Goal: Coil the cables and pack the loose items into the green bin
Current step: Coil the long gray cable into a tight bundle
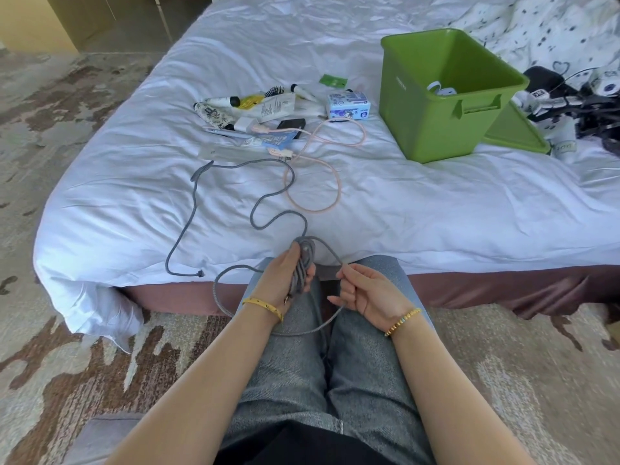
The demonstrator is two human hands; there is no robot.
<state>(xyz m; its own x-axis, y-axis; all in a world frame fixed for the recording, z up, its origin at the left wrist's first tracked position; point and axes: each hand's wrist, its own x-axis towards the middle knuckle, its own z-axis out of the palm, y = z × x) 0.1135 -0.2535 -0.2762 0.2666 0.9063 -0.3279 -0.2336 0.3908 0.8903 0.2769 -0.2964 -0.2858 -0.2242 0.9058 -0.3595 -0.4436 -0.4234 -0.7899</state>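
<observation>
My left hand (285, 280) grips a bundle of coiled grey braided cable (302, 266) above my lap, at the bed's front edge. My right hand (364, 292) pinches a strand of the same grey cable, which loops down over my knees. The loose rest of the grey cable (255, 209) snakes across the white sheet to the left. A pink cable (322, 169) lies uncoiled in loops beyond it. The green bin (432, 129) stands on the bed at the right, holding a few white items.
A pile of loose items (268, 112) sits mid-bed: tubes, a hairbrush, a white charger, a black box, a blue tissue pack (349, 107), a green packet (332, 81). The bin's green lid (513, 132) lies behind the bin. Black-and-white gear (577, 105) lies far right.
</observation>
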